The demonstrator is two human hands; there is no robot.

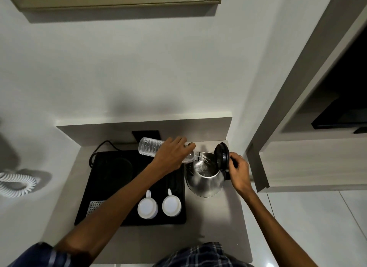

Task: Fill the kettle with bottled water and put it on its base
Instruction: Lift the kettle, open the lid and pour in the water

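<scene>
A steel kettle (pixel 205 180) stands on the grey counter to the right of the black tray, its black lid (pixel 222 155) flipped up. My left hand (pixel 172 155) grips a clear plastic water bottle (pixel 149 146) tipped sideways, its neck over the kettle's mouth, and water runs in. My right hand (pixel 239 170) is closed on the kettle's black handle at the right side. The round black kettle base (pixel 119 167) lies on the tray's back left part, with nothing on it.
The black tray (pixel 178 222) holds two white cups (pixel 148 207) upside down and a perforated metal plate (pixel 94 206). A black cord (pixel 99 149) runs to a wall socket behind. A white coiled cable (pixel 16 184) hangs at left. A cabinet stands at right.
</scene>
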